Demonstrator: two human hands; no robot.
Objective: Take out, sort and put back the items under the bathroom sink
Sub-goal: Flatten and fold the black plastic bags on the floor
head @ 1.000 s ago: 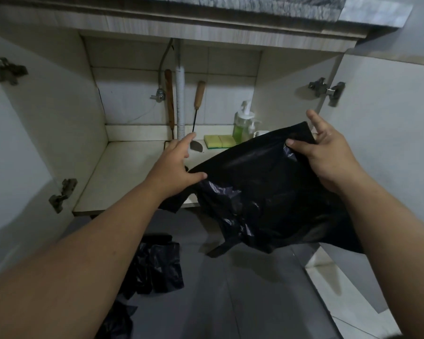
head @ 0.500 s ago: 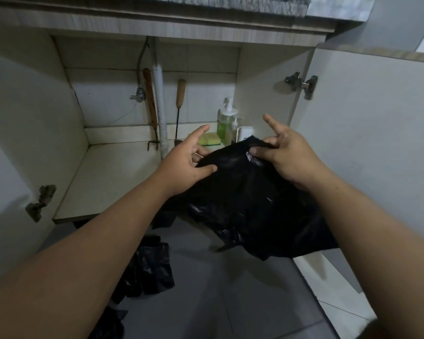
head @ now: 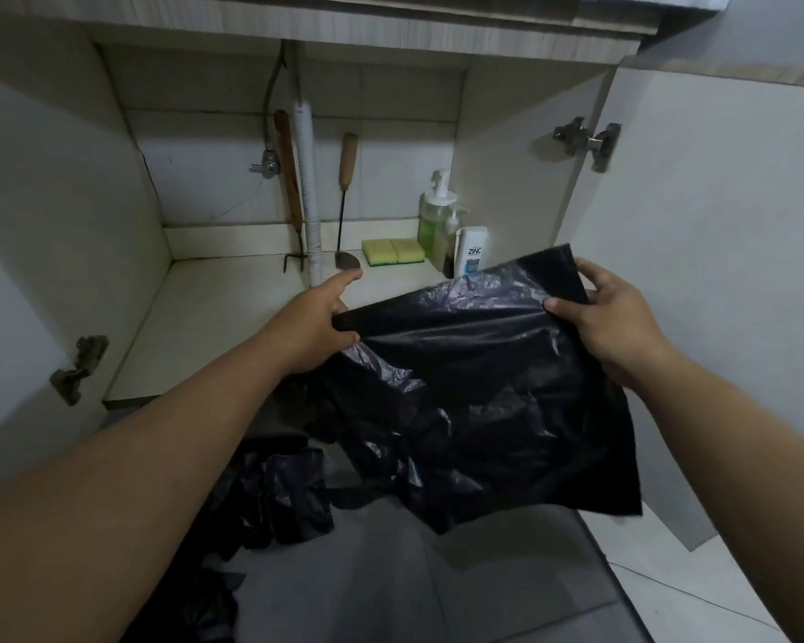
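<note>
Two hands hold one crumpled black plastic bin bag (head: 483,392) stretched in front of open under-sink cabinet shelf (head: 233,308). Left hand (head: 312,327) pinches bag's top-left corner, thumb over edge; right hand (head: 613,317) grips top-right corner, fingers curled. Step, by look: flattening or folding bag in sorting stage. Next move calls for bringing corners together evenly, slack hanging below shelf edge. More black bags (head: 279,498) on floor below shelf, count unclear.
</note>
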